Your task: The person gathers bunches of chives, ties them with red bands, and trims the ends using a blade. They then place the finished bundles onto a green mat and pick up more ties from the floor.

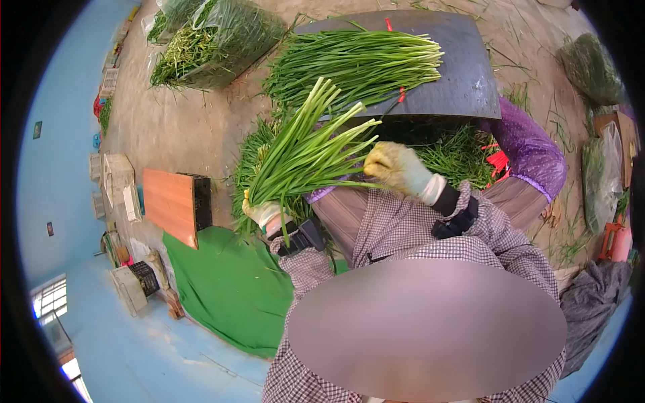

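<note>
My left hand (pixel 264 212), gloved, is closed around the lower part of a loose bunch of garlic chives (pixel 302 144). Their pale cut ends fan up and to the right. Beside those ends is my right hand (pixel 400 169), in a yellow-stained glove with its fingers curled together; what they hold, if anything, is hidden. A larger pile of chives (pixel 356 64) lies on a dark curved board (pixel 463 74) in front of me, with a red tie (pixel 402 95) at its near edge. More loose greens (pixel 252 158) are heaped beyond my left hand.
Under the board are green trimmings (pixel 450 154) and several red strips (pixel 498 161). Bagged greens (pixel 222 47) stand at the upper left, and another bag (pixel 591 67) is at the right. An orange-brown panel (pixel 171 201) on a black crate and a green cloth (pixel 228 289) are to my left.
</note>
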The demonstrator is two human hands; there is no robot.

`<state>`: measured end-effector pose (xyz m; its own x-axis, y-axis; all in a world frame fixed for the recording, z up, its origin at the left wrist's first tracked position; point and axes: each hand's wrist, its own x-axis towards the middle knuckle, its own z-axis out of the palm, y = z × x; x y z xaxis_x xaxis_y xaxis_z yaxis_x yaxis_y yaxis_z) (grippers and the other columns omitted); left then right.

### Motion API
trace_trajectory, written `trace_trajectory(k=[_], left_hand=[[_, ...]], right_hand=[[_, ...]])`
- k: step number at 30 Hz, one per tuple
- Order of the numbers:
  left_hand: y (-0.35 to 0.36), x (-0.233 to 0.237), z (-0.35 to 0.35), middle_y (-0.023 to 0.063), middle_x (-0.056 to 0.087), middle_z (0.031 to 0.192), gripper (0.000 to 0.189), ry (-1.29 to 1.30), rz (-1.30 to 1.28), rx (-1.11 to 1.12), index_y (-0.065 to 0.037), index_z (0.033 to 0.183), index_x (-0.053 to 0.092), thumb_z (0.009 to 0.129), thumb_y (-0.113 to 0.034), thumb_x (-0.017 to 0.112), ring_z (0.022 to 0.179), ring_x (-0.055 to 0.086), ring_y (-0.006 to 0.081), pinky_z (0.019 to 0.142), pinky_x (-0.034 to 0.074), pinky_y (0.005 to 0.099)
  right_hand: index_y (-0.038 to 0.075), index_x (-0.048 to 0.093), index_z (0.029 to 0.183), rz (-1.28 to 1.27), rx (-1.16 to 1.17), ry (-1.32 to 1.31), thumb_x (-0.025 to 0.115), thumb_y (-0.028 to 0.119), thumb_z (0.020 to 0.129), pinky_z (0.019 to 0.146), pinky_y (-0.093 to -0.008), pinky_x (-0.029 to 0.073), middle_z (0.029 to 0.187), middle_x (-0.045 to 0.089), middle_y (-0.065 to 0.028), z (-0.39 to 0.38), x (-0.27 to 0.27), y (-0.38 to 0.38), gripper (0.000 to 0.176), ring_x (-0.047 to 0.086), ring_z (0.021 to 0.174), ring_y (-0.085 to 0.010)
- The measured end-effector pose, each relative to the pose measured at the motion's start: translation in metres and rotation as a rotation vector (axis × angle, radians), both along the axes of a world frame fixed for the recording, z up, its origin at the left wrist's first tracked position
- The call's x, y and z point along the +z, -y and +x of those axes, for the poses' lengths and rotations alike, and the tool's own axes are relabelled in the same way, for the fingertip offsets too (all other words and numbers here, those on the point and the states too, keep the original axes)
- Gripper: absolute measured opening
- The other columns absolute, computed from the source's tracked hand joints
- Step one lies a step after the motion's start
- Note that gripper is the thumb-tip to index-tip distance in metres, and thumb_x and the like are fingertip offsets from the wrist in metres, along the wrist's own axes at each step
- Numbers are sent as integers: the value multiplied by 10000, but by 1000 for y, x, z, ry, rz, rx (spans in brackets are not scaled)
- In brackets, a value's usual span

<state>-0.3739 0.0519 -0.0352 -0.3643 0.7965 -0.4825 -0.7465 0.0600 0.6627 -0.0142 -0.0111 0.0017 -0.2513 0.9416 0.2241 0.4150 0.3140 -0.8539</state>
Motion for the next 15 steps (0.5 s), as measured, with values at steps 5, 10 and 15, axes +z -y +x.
trace_trajectory(k=[5, 10, 15], left_hand=[[-2, -52, -46, 166, 648, 1259, 364, 49, 96, -31, -130, 1093, 644, 930, -417, 491, 1120, 620, 365, 1013, 473, 561], [-5, -13, -7, 133, 679, 1155, 306, 80, 54, 152, -132, 1008, 635, 935, -386, 480, 1069, 636, 343, 977, 495, 546], [-14, -26, -19, 110, 680, 1081, 271, 64, 93, 174, -135, 949, 635, 947, -349, 469, 1016, 641, 311, 966, 507, 522]], right_hand=[[85, 682, 852, -15, -213, 598, 624, 245, 905, 720, -415, 521, 826, 630, -94, 94, -30, 25, 178, 647, 804, -294], [114, 713, 980, -179, -189, 951, 707, 294, 847, 769, -417, 507, 930, 640, -89, 90, 0, 44, 224, 645, 905, -278], [111, 664, 1031, 70, -44, 314, 728, 250, 835, 815, -418, 492, 947, 637, -96, -13, 25, 19, 249, 624, 894, -302]])
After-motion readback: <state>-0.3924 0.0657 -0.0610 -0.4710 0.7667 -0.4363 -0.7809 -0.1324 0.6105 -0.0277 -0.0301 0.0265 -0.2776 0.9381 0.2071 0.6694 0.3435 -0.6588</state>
